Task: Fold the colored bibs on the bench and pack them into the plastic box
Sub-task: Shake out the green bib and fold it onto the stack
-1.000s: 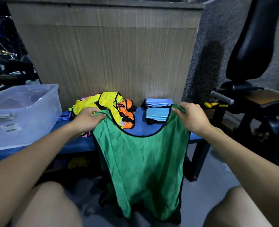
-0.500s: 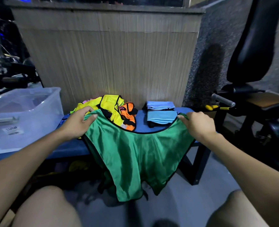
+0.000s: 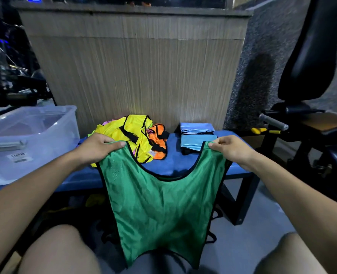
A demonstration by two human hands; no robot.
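You hold the green bib [image 3: 159,206] up by its two shoulder straps, in front of the blue bench [image 3: 169,165] and between your knees; it hangs flat and unfolded, with its lower hem near the floor. Your left hand [image 3: 96,148] has its fingers curled over the left strap with the thumb laid along the top edge. Your right hand [image 3: 230,148] pinches the right strap between thumb and fingers.

Judged from what lies on the bench, the task is at an early to middle stage. Two light blue bibs [image 3: 197,135] sit folded at the back right of the bench, one just behind the other. A loose heap of yellow bibs [image 3: 128,135] and an orange bib [image 3: 158,143], with a trace of pink at its back edge, waits unfolded. The plastic box [image 3: 29,139] stands at the left end of the bench with its lid off; nothing folded can be made out inside it, so all packing appears to remain.

A white label [image 3: 19,157] on the front of the box carries dark printing too blurred to read. No brand is legible anywhere.
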